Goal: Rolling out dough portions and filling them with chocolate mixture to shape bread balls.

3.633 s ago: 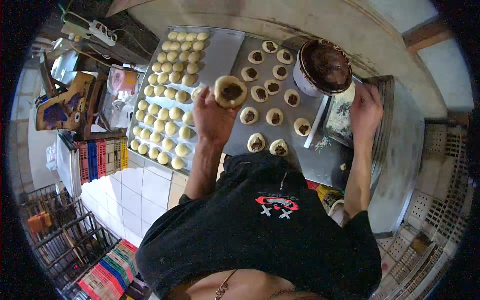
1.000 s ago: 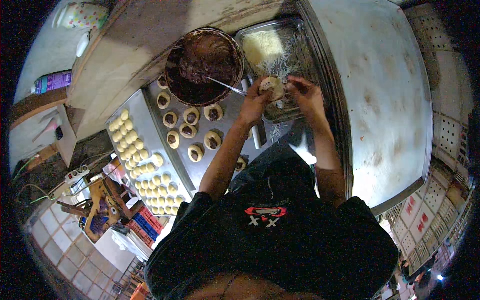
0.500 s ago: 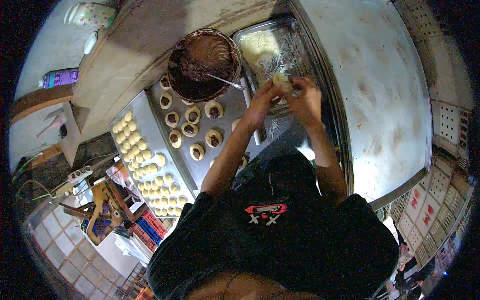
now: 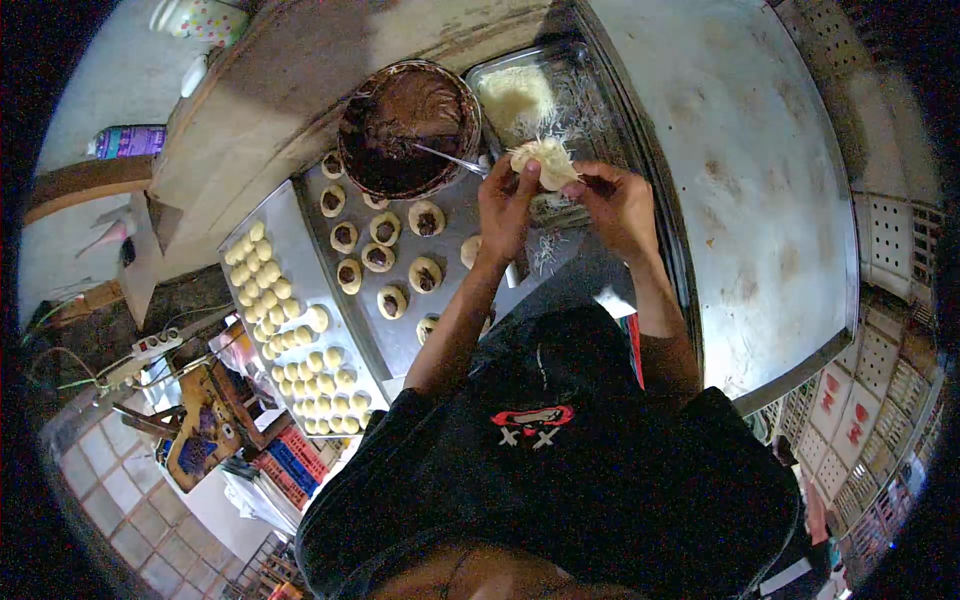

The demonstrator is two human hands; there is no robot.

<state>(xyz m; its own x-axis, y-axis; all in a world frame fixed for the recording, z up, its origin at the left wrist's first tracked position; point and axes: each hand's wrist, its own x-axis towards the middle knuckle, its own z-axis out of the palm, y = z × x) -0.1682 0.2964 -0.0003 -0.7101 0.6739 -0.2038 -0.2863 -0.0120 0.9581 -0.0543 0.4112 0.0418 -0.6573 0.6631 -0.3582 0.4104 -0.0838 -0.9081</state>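
Between both hands I hold a pale, flattened dough piece with white shreds on it, [image 4: 547,166] raised over the near part of a metal tray [image 4: 588,88]. My left hand [image 4: 508,208] pinches its left side, thumb in front. The fingers of my right hand [image 4: 620,207] grip its right edge. A mound of fine white shreds [image 4: 516,95] lies in that tray, with looser shreds scattered beside it. To the left stands a round bowl [image 4: 475,108] of thick brown paste [image 4: 425,105], a metal spoon [image 4: 450,158] resting in it.
Below the bowl, a dark baking tray [image 4: 357,318] carries several flat dough rounds topped with brown paste [image 4: 426,218]. Further left, a lighter tray [image 4: 296,240] holds rows of small dough balls [image 4: 268,275]. A large metal sheet [image 4: 740,200] extends along the right.
Both hands have risen slightly from the tray, tilting the dough piece so its pale face and clinging shreds show more plainly. The bowl and trays stay in place.
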